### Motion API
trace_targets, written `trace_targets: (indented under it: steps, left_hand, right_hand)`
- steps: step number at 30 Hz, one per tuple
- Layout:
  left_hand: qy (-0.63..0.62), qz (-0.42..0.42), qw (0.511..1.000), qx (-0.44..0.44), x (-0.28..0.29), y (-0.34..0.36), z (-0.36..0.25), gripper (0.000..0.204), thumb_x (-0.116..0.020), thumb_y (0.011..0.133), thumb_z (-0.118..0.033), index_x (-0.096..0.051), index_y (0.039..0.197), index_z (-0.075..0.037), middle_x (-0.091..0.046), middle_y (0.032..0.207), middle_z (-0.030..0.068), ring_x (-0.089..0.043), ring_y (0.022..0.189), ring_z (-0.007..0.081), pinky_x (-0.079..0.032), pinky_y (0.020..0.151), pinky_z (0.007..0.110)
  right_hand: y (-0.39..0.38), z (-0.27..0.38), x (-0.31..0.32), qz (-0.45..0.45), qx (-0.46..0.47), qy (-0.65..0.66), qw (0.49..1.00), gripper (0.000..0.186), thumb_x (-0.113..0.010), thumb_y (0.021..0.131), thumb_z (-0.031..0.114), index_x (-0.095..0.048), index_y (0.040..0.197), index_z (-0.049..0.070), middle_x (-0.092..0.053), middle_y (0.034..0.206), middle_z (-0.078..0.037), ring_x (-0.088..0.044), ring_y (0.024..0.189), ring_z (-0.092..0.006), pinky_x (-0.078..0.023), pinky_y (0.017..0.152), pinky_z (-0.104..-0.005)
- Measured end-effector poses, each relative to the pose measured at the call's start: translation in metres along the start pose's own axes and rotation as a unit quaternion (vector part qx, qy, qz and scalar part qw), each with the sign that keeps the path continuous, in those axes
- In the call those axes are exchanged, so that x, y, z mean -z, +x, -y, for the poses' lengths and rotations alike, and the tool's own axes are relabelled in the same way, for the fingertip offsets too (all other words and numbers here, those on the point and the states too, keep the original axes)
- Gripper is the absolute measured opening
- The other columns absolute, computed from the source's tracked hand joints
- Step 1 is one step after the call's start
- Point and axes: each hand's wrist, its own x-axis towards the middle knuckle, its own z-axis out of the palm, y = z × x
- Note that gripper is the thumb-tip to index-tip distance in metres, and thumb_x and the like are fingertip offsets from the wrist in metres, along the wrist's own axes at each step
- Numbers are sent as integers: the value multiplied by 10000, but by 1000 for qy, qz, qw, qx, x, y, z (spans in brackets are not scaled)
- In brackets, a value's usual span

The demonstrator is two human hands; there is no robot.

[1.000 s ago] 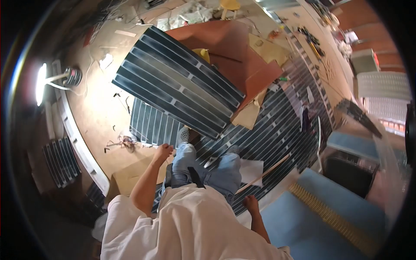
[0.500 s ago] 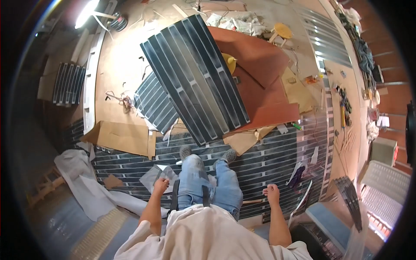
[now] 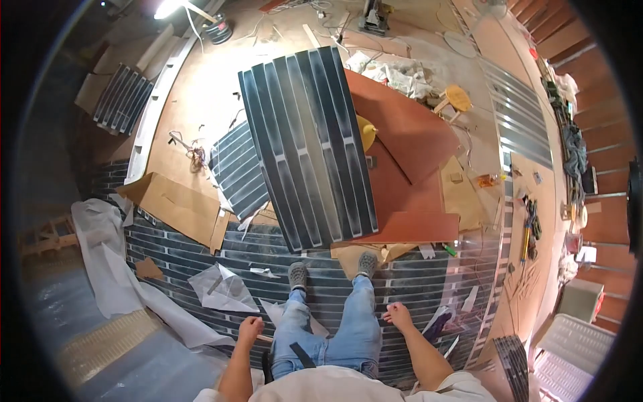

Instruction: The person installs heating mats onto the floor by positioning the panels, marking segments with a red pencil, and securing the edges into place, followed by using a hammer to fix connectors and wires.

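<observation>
My left hand [image 3: 252, 327] is curled beside my jeans, and my right hand [image 3: 396, 313] is curled at the other side. Whether either holds anything is too small to make out. My grey shoes [image 3: 297, 276] rest on a dark striped floor covering [image 3: 415, 281]. Ahead lies a large striped dark sheet [image 3: 304, 185], partly over a reddish board [image 3: 402, 208], with a yellow object [image 3: 366, 137] half hidden under its right edge. A smaller striped sheet [image 3: 234, 171] sticks out at its left.
A lit lamp [image 3: 167, 8], wires [image 3: 196, 155] and cardboard [image 3: 171, 204] are on the left and back. A yellow stool [image 3: 457, 98] stands at back right, tools [image 3: 531, 228] lie along the right, and white sheeting [image 3: 100, 254] spreads at near left.
My view has swung round, so the large striped sheet appears more upright in it. My feet now show apart below that sheet, and both hands remain curled at my sides.
</observation>
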Motion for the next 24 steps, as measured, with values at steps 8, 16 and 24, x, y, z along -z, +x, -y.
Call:
trace_targets:
  steps: [8,16,24]
  left_hand:
    - [142,-41,988,38,-83,133,71,336,-656,900,-278,-641,1038,29,-698,851,91,-655,723,156,-512,637,295]
    - [192,-163,961,-114,-110,490,133,812,-777,780,-400,-423,1376,24,-654,908,113,-617,788,228,-502,723,354]
    - [25,-234,943,-234,-210,643,117,541,-735,825,-425,-623,1067,46,-669,976,156,-621,908,228,-476,844,342]
  right_hand:
    - [255,9,28,27,77,-79,994,231,-488,983,232,-551,969,10,-686,748,-130,-664,612,-175,-524,527,-293]
    - [553,-31,-14,-152,301,-269,902,279,-561,946,250,-543,1123,36,-678,901,-172,-671,847,-288,-523,754,-403]
    - [654,-63,-14,-184,326,-288,881,465,-595,919,437,-508,1094,15,-637,818,-241,-630,822,-436,-483,696,-506]
